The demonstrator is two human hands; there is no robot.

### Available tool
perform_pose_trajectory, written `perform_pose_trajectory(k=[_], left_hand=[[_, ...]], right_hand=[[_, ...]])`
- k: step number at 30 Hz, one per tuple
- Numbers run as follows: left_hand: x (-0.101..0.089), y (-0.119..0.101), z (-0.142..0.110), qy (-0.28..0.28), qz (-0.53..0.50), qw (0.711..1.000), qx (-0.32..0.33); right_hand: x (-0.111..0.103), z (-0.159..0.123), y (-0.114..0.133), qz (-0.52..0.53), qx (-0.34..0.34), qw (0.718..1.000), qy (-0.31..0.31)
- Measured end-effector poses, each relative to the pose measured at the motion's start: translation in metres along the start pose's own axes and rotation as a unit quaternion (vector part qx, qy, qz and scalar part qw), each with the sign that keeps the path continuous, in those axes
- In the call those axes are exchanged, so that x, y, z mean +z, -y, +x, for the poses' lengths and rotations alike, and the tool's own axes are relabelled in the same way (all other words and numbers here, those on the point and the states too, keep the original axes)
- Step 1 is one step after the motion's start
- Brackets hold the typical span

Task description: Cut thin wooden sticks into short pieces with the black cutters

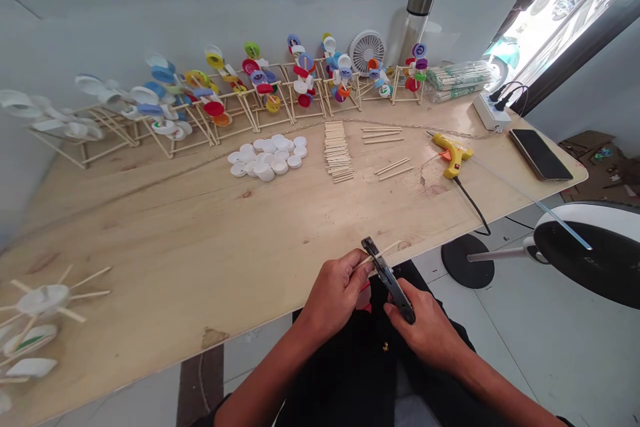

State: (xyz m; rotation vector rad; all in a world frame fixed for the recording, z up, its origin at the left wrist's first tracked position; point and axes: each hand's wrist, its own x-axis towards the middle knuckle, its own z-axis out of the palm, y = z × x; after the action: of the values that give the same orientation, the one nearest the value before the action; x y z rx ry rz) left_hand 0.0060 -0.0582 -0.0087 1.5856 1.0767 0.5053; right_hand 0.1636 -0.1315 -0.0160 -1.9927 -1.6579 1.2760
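My left hand point(339, 293) pinches a thin wooden stick point(389, 249) near the table's front edge. The stick runs out to the right, past a dark plier-like tool point(393, 281). My right hand point(426, 327) is wrapped round that tool's handles, and its head lies across the stick beside my left fingertips. Whether its jaws are closed on the stick I cannot tell. Farther up the table, a row of short cut sticks point(338, 152) lies stacked side by side, with several loose sticks point(394, 168) to its right.
White bottle caps point(270, 157) lie grouped mid-table. Colourful cap-and-stick wheels point(260, 80) on wooden frames line the wall. A yellow glue gun point(454, 153), phone point(540, 155), power strip point(491, 112) and bagged sticks point(460, 79) are at right. A spoked cap wheel point(46, 299) sits left.
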Motion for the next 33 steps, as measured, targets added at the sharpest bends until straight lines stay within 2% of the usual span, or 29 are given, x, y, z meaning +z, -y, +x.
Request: perform_pose_trajectory(k=[10, 16, 19, 22, 25, 33], left_hand=[[-0.004, 0.004, 0.003, 0.01, 0.023, 1.0, 0.007], [-0.005, 0.008, 0.004, 0.009, 0.128, 0.991, 0.03], [-0.001, 0.01, 0.004, -0.03, 0.238, 0.969, 0.063], [0.006, 0.016, 0.004, -0.086, 0.348, 0.926, 0.12], [0.011, 0.023, 0.005, -0.124, 0.408, 0.888, 0.171], [0.014, 0.04, 0.007, -0.147, 0.405, 0.873, 0.231]], right_hand=[[0.002, 0.002, 0.0, 0.0, 0.001, 1.0, -0.004], [0.003, 0.005, 0.0, 0.025, 0.003, 1.0, 0.003], [0.004, 0.007, 0.001, 0.028, 0.013, 0.999, 0.005], [0.005, 0.008, 0.001, 0.03, 0.017, 0.999, 0.007], [0.006, 0.008, 0.001, 0.032, 0.02, 0.999, 0.011], [0.014, 0.01, 0.001, 0.045, 0.015, 0.999, -0.006]])
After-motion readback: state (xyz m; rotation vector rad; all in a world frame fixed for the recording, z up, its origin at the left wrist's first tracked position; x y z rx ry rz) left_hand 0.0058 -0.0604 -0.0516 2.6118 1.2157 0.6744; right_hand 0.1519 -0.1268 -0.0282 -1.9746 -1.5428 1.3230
